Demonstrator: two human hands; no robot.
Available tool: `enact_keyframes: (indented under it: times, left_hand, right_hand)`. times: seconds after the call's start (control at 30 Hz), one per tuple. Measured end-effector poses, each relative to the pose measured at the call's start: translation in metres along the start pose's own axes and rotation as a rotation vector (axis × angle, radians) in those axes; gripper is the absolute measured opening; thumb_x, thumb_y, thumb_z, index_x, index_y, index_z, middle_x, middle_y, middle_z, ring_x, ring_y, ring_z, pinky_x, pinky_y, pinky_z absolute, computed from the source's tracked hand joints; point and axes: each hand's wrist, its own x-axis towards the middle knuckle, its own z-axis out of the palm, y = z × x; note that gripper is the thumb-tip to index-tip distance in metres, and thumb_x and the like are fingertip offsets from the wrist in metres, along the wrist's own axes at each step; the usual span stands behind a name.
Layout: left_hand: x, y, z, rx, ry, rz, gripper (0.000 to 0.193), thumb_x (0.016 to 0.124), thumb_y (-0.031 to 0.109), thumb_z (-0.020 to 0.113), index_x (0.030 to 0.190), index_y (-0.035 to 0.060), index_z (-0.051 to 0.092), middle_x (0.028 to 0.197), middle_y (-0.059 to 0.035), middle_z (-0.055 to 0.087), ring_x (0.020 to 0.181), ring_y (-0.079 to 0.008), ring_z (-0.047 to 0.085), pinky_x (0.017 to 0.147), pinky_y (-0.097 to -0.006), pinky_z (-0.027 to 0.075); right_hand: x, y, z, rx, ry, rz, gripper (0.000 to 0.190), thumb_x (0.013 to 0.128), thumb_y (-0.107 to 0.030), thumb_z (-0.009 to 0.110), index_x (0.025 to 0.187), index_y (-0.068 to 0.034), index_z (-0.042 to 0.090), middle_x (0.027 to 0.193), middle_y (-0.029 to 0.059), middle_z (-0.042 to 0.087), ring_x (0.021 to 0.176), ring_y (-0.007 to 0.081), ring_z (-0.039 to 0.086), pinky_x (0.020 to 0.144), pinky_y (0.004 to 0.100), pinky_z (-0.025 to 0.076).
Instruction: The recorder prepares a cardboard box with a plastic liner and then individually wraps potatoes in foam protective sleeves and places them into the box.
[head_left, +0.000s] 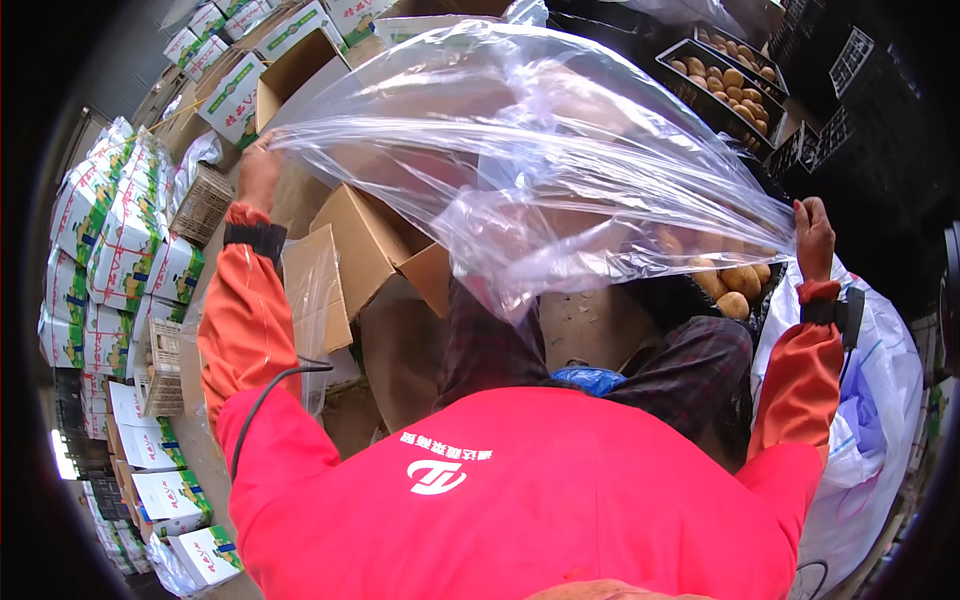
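A large clear plastic bag is stretched wide between my two hands and billows away from me. My left hand pinches one end of its edge, and my right hand pinches the opposite end. Below the left part of the plastic stands an open cardboard box, its flaps folded outward. Potatoes lie in a black-lined container under the right end of the plastic, close to my right hand. Some of them show only blurrily through the film.
White-and-green printed cartons are stacked at the left. Black crates of potatoes stand at the far right. A white woven sack sits beside my right arm. Plastic baskets stand by the cartons, and another open carton is beyond my left hand.
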Motion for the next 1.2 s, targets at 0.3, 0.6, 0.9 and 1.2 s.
enact_keyframes:
  times: [0.3, 0.6, 0.9, 1.2]
  left_hand:
    - [0.015, 0.059, 0.062, -0.975, -0.089, -0.318, 0.016, 0.082, 0.011, 0.045, 0.093, 0.0026, 0.052, 0.076, -0.0076, 0.055, 0.059, -0.0137, 0.052, 0.054, -0.0270, 0.044]
    - [-0.084, 0.206, 0.055, -0.836, -0.568, 0.146, 0.025, 0.084, 0.016, 0.053, 0.106, 0.0051, 0.053, 0.068, 0.0023, 0.046, 0.054, -0.0042, 0.041, 0.046, -0.0180, 0.033]
    - [-0.059, 0.096, 0.041, 0.594, -0.539, 0.593, 0.027, 0.077, 0.024, 0.060, 0.097, 0.0065, 0.060, 0.085, -0.0141, 0.063, 0.080, -0.0302, 0.060, 0.071, -0.0357, 0.046]
    - [0.053, -0.100, 0.012, 0.754, 0.119, 0.081, 0.017, 0.080, 0.018, 0.050, 0.091, 0.0109, 0.060, 0.087, -0.0167, 0.061, 0.084, -0.0364, 0.057, 0.073, -0.0446, 0.046]
  right_hand:
    - [0.016, -0.056, 0.013, -0.056, -0.167, -0.199, 0.040, 0.076, -0.030, 0.062, 0.108, -0.007, 0.054, 0.107, 0.0122, 0.056, 0.102, 0.0278, 0.051, 0.088, 0.0354, 0.038]
    - [-0.003, -0.267, 0.142, 0.088, -0.073, -0.546, 0.074, 0.066, -0.015, 0.066, 0.131, -0.017, 0.031, 0.123, 0.0131, 0.046, 0.112, 0.0287, 0.045, 0.095, 0.0440, 0.030]
    - [0.099, -0.170, 0.085, 0.038, 0.204, -0.497, 0.022, 0.085, -0.014, 0.046, 0.105, -0.017, 0.056, 0.098, 0.0075, 0.061, 0.082, 0.0309, 0.060, 0.068, 0.0368, 0.048]
    - [0.146, -0.125, 0.005, -0.031, 0.194, -0.570, 0.023, 0.090, -0.024, 0.044, 0.111, -0.023, 0.054, 0.090, 0.0136, 0.061, 0.083, 0.0329, 0.059, 0.064, 0.0374, 0.049]
